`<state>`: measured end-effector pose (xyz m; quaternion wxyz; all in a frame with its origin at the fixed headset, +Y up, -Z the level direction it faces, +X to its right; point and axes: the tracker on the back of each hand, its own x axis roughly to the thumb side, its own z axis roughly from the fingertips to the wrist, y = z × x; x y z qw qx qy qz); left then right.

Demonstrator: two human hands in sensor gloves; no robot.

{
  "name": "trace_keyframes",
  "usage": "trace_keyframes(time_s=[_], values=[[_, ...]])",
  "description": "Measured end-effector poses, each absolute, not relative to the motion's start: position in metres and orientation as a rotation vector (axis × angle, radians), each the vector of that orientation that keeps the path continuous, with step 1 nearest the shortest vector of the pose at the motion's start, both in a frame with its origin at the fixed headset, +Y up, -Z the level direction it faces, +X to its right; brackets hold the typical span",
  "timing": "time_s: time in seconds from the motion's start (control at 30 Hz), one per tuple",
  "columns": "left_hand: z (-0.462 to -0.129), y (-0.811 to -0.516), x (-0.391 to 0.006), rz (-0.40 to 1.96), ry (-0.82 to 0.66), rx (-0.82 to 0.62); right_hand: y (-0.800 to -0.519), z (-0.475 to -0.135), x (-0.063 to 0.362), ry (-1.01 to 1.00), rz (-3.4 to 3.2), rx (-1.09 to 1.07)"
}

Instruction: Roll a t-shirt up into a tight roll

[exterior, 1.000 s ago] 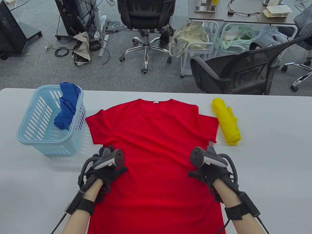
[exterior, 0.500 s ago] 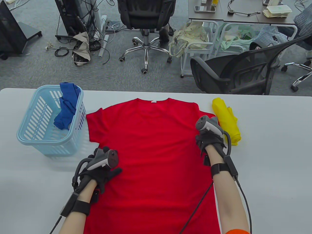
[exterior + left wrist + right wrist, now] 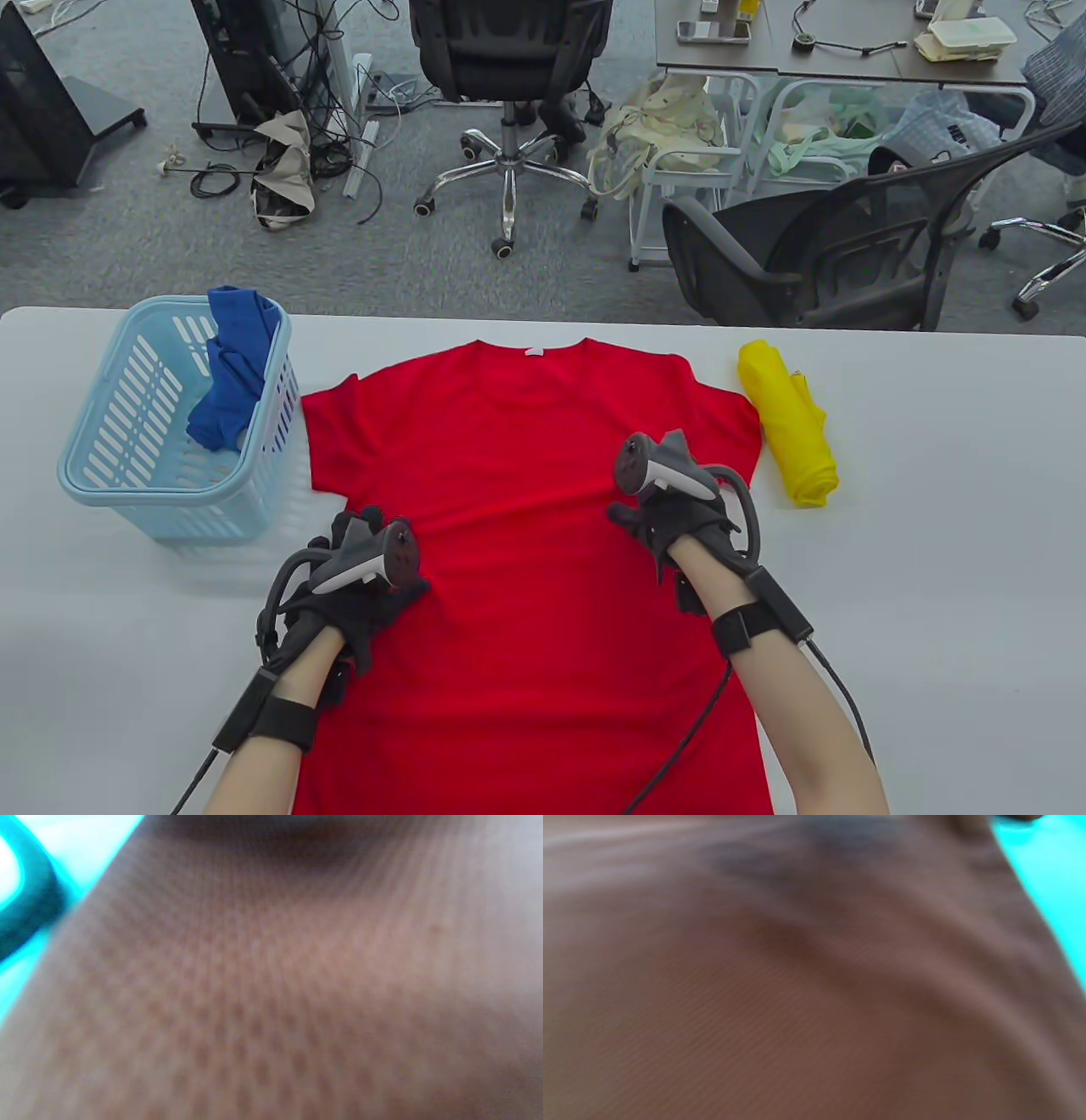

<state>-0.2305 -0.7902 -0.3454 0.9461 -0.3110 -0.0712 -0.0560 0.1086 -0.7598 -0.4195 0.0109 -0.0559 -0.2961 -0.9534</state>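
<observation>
A red t-shirt (image 3: 526, 509) lay flat on the white table (image 3: 933, 552), with its neck pointing away from the person and its bottom end hanging off the near edge. It was not rolled yet.

The left hand (image 3: 356, 586) rested on the shirt's left edge, its fingers spread flat on the cloth. The right hand (image 3: 674, 518) pressed down on the right side of the shirt, below the sleeve. Its fingers looked flat too, but the tracker hid most of them.

Both wrist views showed only blurry cloth, very close up.

A light blue basket (image 3: 110, 484) stood just left of the shirt, with a blue cloth (image 3: 229, 382) hanging over its rim. A yellow rolled shirt (image 3: 789, 424) lay just right of the red sleeve.
</observation>
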Motion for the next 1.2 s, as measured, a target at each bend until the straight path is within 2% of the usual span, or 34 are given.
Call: trace_keyframes(time_s=[0.1, 0.2, 0.47, 0.53, 0.67, 0.77, 0.83, 0.97, 1.03, 1.13, 1.2], values=[[-0.343, -0.782, -0.232, -0.056, -0.149, -0.603, -0.770, -0.426, 0.105, -0.967, -2.949, -0.139], [-0.339, -0.774, -0.232, -0.062, -0.154, -0.572, -0.784, -0.444, 0.121, -1.100, -2.912, -0.007], [-0.333, -0.772, -0.230, -0.073, -0.166, -0.573, -0.778, -0.483, 0.150, -1.175, -2.990, 0.174], [-0.332, -0.774, -0.230, -0.081, -0.171, -0.580, -0.775, -0.485, 0.151, -1.084, -3.041, 0.213], [-0.333, -0.779, -0.228, -0.058, -0.197, -0.609, -0.762, -0.472, 0.132, -0.931, -3.079, 0.047], [-0.334, -0.784, -0.226, -0.094, -0.193, -0.617, -0.747, -0.442, 0.102, -0.858, -3.034, -0.140], [-0.334, -0.782, -0.226, -0.114, -0.188, -0.604, -0.741, -0.415, 0.081, -0.863, -2.981, -0.283], [-0.339, -0.776, -0.235, -0.098, -0.155, -0.574, -0.745, -0.378, 0.061, -0.941, -2.877, -0.407], [-0.341, -0.775, -0.242, -0.054, -0.141, -0.580, -0.751, -0.368, 0.063, -0.968, -2.854, -0.397], [-0.341, -0.781, -0.245, -0.002, -0.141, -0.596, -0.763, -0.365, 0.081, -0.953, -2.872, -0.253], [-0.341, -0.785, -0.240, -0.048, -0.161, -0.604, -0.771, -0.367, 0.096, -0.963, -2.876, -0.148]])
